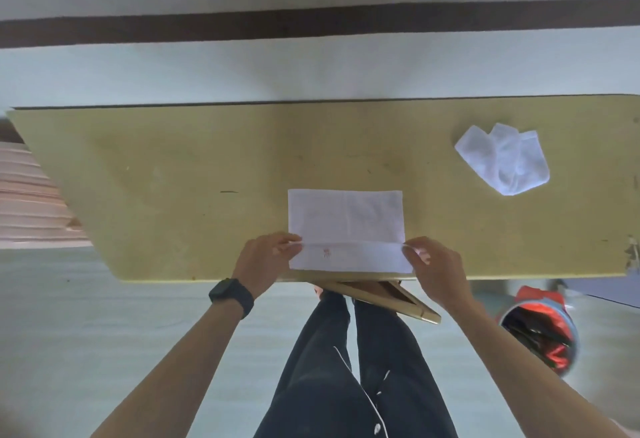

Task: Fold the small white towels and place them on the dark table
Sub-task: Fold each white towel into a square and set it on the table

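Pinching near corners of the white towel (pixel 346 215), your left hand (pixel 265 259) and right hand (pixel 436 264) fingers are gripping it at the surface (pixel 173 177) edge nearest you, long axis running left-right.

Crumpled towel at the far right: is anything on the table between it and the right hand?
Nothing visible stands between them: only bare table separates the crumpled towel from the right hand. That hand, though, is pinching a corner of the flat towel, as is the left hand.
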A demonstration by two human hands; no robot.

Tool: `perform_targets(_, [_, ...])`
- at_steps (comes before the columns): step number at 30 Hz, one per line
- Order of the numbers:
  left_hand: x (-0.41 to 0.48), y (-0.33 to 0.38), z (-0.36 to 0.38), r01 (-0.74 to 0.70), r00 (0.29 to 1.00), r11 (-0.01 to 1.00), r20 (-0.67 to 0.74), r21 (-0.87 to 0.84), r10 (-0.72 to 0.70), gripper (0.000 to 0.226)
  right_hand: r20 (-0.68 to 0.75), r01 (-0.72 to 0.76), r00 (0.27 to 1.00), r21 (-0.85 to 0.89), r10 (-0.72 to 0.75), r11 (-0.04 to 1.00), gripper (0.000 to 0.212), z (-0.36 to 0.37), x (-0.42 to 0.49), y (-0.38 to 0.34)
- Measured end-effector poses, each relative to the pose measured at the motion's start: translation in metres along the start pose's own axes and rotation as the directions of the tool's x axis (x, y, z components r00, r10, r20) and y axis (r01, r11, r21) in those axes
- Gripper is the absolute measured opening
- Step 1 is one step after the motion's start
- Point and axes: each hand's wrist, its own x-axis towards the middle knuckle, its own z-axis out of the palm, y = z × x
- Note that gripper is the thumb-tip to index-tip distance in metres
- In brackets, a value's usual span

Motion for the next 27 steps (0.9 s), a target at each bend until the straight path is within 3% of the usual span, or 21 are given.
perform_targets(3, [0.034, 0.009, -0.01, 0.097, 0.986, 0.961, -0.109, -0.261, -0.129, 0.013, -0.065, -0.113, 0.989, 0.207, 0.129, 0.972, 0.005, -0.004, 0.035, -0.019])
perform_targets(7, [0.073, 0.011, -0.009, 0.157, 0.967, 0.915, -0.129, -0.373, -0.219, 0.012, -0.147, -0.093, 0.979, 0.28, 0.138, 0.955, 0.012, 0.004, 0.074, -0.026])
perform_targets(16, [0.102, -0.002, 0.001, 0.188, 0.954, 0.943, -0.177, -0.274, -0.242, 0.014, -0.245, -0.006, 0.968, 0.194, 0.054, 0.981, 0.014, 0.025, 0.101, -0.023])
perform_targets(27, [0.111, -0.004, -0.002, 0.119, 0.977, 0.993, -0.178, -0.013, -0.119, 0.012, -0.294, 0.05, 0.955, 0.079, -0.025, 0.996, 0.016, 0.033, 0.099, -0.02])
